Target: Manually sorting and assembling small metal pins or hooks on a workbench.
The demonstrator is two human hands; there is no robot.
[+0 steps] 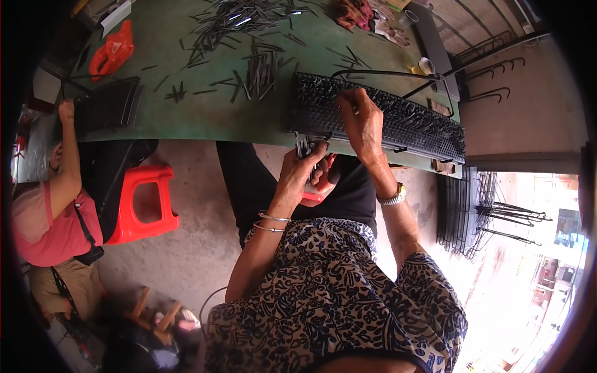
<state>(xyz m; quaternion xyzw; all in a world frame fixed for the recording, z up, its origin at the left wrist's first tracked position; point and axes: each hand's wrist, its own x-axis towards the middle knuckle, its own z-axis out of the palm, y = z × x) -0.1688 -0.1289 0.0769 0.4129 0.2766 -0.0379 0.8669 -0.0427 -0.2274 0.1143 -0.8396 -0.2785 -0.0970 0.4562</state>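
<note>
Just below the table's front edge, my left hand point(303, 166) is closed around a bundle of thin dark metal strips point(305, 147), whose ends stick up past the fingers. Over a long black perforated rack point(398, 127), my right hand point(362, 121) has its fingertips pinched together. Whatever lies in that pinch is too small to make out. Many small dark pieces stand in the rack's holes along its back part, while bare holes show along its front. A bent black rod frame point(385, 73) rises from the rack.
Loose dark strips point(261, 71) lie in piles on the green table point(186, 118). A red plastic bag point(114, 51), cloths point(357, 13) and a cup point(425, 66) are there too. At left a co-worker's arm point(69, 149) reaches toward another black rack point(112, 105), beside a red stool point(146, 202). Stacked racks point(460, 211) stand at right.
</note>
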